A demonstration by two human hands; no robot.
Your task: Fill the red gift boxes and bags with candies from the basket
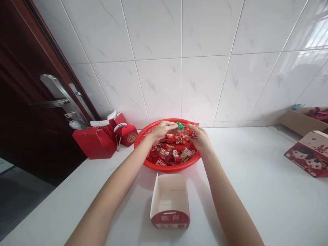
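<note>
Both hands are over a red plastic basket (pixel 169 168) filled with wrapped candies (pixel 164 152), mostly red. With finger and thumb together, my left hand (pixel 161 131) pinches the edge of a small green-wrapped candy (pixel 180 126). My right hand (pixel 202 139) grips a red candy packet (pixel 191 130) by its end, close beside the green one. Some of the left fingers are hidden behind the hand. In front of the basket, between my forearms, stands an open paper box (pixel 171 194) with a cream inside and a dark red front flap; no candy shows in it.
Several red gift boxes (pixel 94 143) stand at the left, by a dark door with a metal handle (pixel 53 103). On the right are a printed red box (pixel 309 155) and an open cardboard carton (pixel 289 121). A tiled wall (pixel 164 89) rises behind the white tabletop (pixel 238 164).
</note>
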